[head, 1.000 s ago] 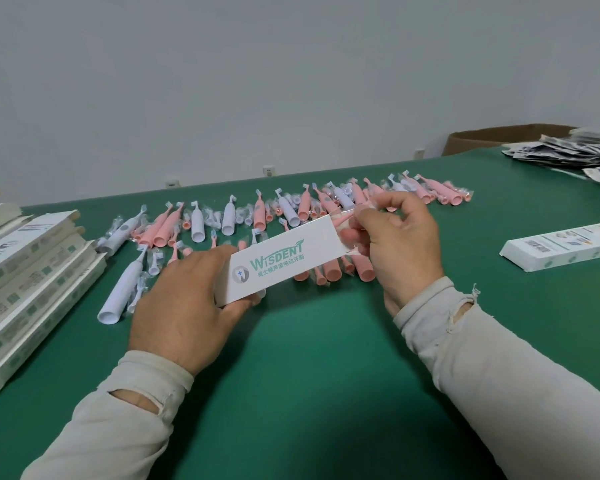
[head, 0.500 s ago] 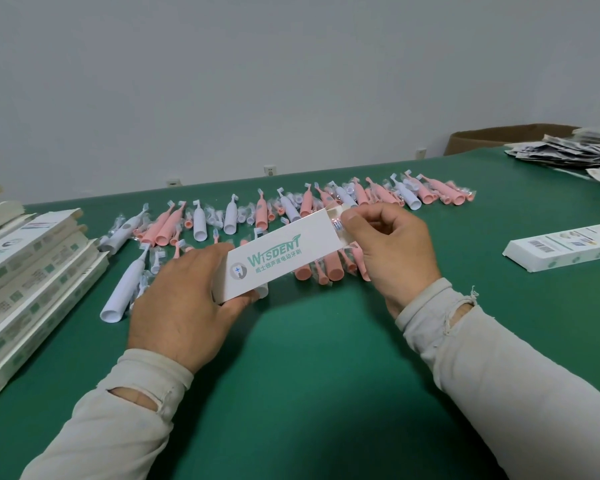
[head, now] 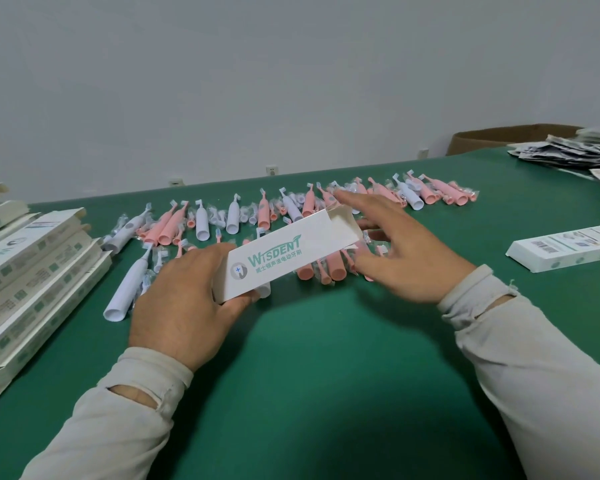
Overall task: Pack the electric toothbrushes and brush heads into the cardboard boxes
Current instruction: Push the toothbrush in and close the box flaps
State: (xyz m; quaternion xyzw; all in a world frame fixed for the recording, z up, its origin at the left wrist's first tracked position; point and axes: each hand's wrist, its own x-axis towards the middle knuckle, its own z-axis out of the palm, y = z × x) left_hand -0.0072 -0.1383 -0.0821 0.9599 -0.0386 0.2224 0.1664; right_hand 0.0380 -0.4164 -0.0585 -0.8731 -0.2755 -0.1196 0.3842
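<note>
Your left hand [head: 184, 306] grips the light, crushable box [head: 284, 251]. Your right hand [head: 406, 251] hovers spread, empty; hold edges gently.

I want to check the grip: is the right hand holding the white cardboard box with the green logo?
No, the right hand is open beside the white cardboard box, and only the left hand grips it.
</note>
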